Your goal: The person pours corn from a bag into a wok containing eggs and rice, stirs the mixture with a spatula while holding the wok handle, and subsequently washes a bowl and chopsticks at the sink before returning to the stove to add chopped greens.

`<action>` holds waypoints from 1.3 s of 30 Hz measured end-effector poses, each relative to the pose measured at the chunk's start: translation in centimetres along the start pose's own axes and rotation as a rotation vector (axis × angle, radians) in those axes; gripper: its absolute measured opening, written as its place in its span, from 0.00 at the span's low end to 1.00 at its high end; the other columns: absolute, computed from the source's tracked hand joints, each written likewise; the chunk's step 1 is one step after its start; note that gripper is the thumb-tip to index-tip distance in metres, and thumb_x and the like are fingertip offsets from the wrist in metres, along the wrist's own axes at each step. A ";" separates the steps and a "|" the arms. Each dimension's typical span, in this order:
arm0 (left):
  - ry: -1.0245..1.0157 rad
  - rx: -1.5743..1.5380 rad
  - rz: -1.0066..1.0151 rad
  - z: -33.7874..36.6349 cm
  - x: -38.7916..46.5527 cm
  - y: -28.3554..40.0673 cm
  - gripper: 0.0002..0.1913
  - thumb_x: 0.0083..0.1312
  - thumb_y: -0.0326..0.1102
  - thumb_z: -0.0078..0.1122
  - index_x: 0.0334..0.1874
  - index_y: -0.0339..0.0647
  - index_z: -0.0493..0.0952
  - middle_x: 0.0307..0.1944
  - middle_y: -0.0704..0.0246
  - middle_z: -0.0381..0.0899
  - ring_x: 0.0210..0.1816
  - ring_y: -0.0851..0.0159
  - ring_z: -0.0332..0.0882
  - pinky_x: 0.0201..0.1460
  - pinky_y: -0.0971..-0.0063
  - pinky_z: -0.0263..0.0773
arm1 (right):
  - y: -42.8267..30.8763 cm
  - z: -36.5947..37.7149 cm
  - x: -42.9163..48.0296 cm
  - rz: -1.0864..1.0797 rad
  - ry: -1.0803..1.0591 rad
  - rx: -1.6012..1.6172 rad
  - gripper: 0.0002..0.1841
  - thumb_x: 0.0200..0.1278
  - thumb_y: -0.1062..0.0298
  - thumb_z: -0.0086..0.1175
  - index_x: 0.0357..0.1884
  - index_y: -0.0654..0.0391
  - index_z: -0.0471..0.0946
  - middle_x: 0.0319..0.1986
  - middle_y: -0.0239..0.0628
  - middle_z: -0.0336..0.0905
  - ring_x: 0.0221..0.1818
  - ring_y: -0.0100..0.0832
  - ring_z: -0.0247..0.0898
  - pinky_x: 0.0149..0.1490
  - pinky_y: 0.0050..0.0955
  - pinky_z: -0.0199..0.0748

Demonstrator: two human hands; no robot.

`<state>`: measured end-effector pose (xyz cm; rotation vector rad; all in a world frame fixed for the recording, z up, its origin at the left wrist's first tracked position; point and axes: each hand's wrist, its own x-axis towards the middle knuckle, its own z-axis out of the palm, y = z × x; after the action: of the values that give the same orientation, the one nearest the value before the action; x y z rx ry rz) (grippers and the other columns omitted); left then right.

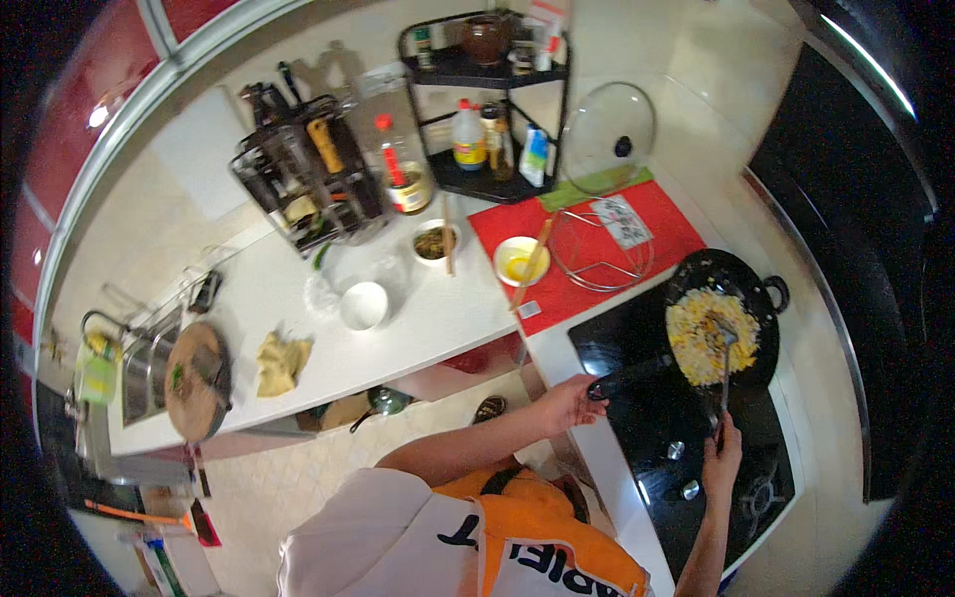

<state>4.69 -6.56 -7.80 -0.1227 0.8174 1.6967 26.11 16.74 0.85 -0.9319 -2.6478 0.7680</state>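
Note:
Fried rice (701,328) with yellow bits, probably egg, and a darker patch in the middle fills much of a black wok (765,351) on the glass cooktop (619,328). My left hand (576,405) is closed around the end of the wok's long black handle (599,389). In my right hand (722,454) is the handle of a metal spatula (726,366), its head resting in the rice. The wok's small side handle (780,294) points away from me, towards the wall.
A red mat (545,313) left of the cooktop bears a yellow-stained bowl (503,277) with chopsticks and a wire rack (574,282). A glass lid (597,134) leans on the wall. Farther left are a white bowl (364,306), a cloth (282,364) and a cutting board (183,407) with a cleaver.

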 end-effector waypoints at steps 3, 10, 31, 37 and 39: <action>0.157 -0.065 0.034 -2.7 -3.9 -2.9 0.16 0.66 0.41 0.50 0.53 0.47 0.67 0.37 0.66 0.77 0.39 0.65 0.76 0.40 0.71 0.71 | 0.4 -0.2 -0.3 -0.170 0.208 -0.208 0.25 0.58 0.71 0.50 0.60 0.60 0.63 0.55 0.51 0.63 0.58 0.48 0.58 0.60 0.39 0.58; 0.250 -0.277 0.124 -13.5 -9.7 -6.2 0.16 0.61 0.40 0.55 0.49 0.43 0.67 0.40 0.62 0.75 0.38 0.62 0.73 0.41 0.70 0.71 | -13.0 1.2 -6.0 -0.390 0.009 0.368 0.12 0.59 0.79 0.46 0.45 0.61 0.74 0.37 0.39 0.74 0.38 0.28 0.72 0.41 0.25 0.71; 0.911 -0.157 0.545 -27.3 -22.5 14.0 0.41 0.59 0.38 0.58 0.67 0.50 0.39 0.57 0.55 0.59 0.41 0.51 0.74 0.37 0.60 0.76 | -23.4 36.0 21.9 0.368 -0.213 0.520 0.25 0.51 0.60 0.58 0.42 0.73 0.69 0.22 0.49 0.76 0.16 0.34 0.73 0.17 0.31 0.69; 0.787 -0.185 0.575 -31.7 -18.7 14.7 0.33 0.58 0.27 0.51 0.63 0.42 0.45 0.43 0.54 0.71 0.33 0.56 0.78 0.32 0.64 0.79 | -11.7 45.2 27.7 -0.078 0.225 0.241 0.11 0.56 0.69 0.46 0.35 0.65 0.74 0.23 0.44 0.77 0.17 0.32 0.73 0.17 0.31 0.67; 0.874 -0.235 0.701 -33.2 -18.9 13.9 0.31 0.58 0.24 0.50 0.62 0.40 0.47 0.44 0.53 0.71 0.33 0.55 0.78 0.32 0.64 0.80 | -19.0 42.7 22.1 0.074 -0.146 0.872 0.23 0.54 0.67 0.52 0.53 0.59 0.65 0.38 0.41 0.73 0.33 0.35 0.72 0.34 0.31 0.73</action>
<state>-12.99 -41.88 -17.19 -0.8691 1.4009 2.4333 -16.73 1.14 -23.54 -0.7191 -2.0004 1.8365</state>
